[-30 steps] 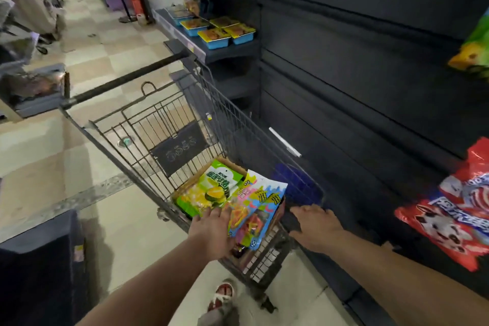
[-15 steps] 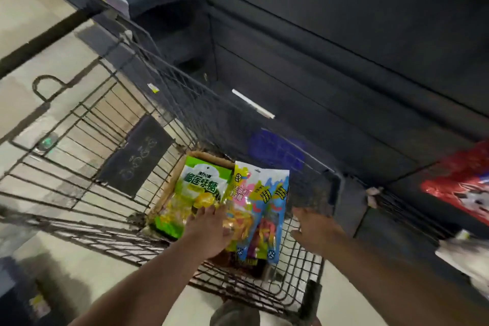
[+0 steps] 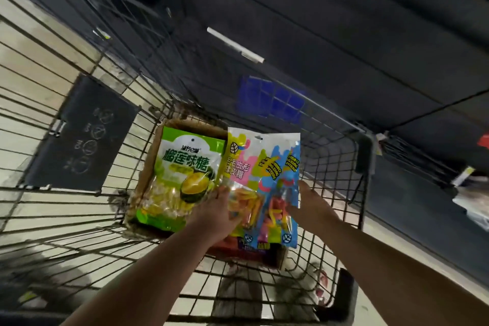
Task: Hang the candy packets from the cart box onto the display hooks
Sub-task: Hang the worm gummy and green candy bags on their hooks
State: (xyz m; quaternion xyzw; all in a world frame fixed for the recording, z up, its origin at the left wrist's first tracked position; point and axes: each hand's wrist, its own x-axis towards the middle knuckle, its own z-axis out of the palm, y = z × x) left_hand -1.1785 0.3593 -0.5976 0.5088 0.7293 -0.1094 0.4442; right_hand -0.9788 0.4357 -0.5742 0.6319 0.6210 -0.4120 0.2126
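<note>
Two candy packets sit in the cart box (image 3: 156,148). The green packet (image 3: 182,177) lies untouched. The multicoloured packet (image 3: 264,167) is held at its edges by left hand (image 3: 217,209) and right hand (image 3: 312,201), each grip closed on it (fingertips partly hidden). We judge both unhung.

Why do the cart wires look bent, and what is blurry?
Head view: the wide lens bows the cart wires toward the edges; goods at far right smear; the wall panel is dim; the green packet and colourful packet read fairly sharp.
</note>
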